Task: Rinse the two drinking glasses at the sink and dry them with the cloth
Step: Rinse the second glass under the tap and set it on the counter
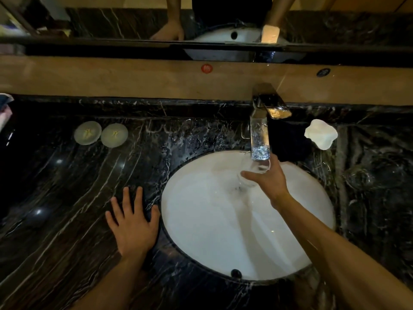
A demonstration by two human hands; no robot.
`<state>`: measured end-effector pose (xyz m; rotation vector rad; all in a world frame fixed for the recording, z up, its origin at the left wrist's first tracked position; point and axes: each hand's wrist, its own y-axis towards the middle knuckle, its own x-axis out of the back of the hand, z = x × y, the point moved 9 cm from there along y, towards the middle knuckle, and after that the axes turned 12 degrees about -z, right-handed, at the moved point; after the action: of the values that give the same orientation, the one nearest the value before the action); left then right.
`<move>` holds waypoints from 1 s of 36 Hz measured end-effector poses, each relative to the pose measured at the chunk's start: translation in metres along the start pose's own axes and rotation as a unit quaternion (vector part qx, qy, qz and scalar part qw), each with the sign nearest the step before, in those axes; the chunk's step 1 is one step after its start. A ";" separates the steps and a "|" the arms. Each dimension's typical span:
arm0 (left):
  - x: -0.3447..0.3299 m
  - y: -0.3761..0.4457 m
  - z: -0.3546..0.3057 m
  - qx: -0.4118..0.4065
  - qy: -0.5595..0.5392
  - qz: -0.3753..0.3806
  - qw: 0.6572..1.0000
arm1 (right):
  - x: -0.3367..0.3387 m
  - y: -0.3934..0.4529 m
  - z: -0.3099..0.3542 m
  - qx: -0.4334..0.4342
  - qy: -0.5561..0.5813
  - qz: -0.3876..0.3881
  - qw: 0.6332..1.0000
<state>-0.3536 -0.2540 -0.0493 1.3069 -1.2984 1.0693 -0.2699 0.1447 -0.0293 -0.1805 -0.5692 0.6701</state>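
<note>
- I am holding one drinking glass [251,174] in my right hand [269,180], fingers and thumb curling round its side, over the far right part of the white sink [201,220].
- The glass is sitting right under the tip of the tap [260,139], tilted, and water is running down from it toward the drain.
- I cannot make out a second glass anywhere on the counter.
- My left hand [133,222] is lying flat on the dark marble counter [67,198], just beside the sink's left rim, fingers straight and spread wide, holding nothing.
- A dark cloth [290,142] is lying on the counter just behind the sink's far right rim, beside the tap; it is hard to tell from the dark stone.
- A white, wavy-edged dish [321,134] is sitting to the right of that cloth, near the counter's back edge.
- Two round white paper lids [101,135] are lying side by side toward the counter's far left, well apart from the sink.
- The mirror [201,21] above the back ledge is showing my arms and the basin.
</note>
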 end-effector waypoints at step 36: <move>0.002 0.000 -0.002 0.000 -0.001 0.005 1.000 | 0.007 -0.002 0.026 0.146 -0.191 -0.061 0.969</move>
<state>-0.3530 -0.2522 -0.0474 1.3036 -1.3072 1.0759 -0.2787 0.1468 -0.0042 0.2649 -0.8345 0.6651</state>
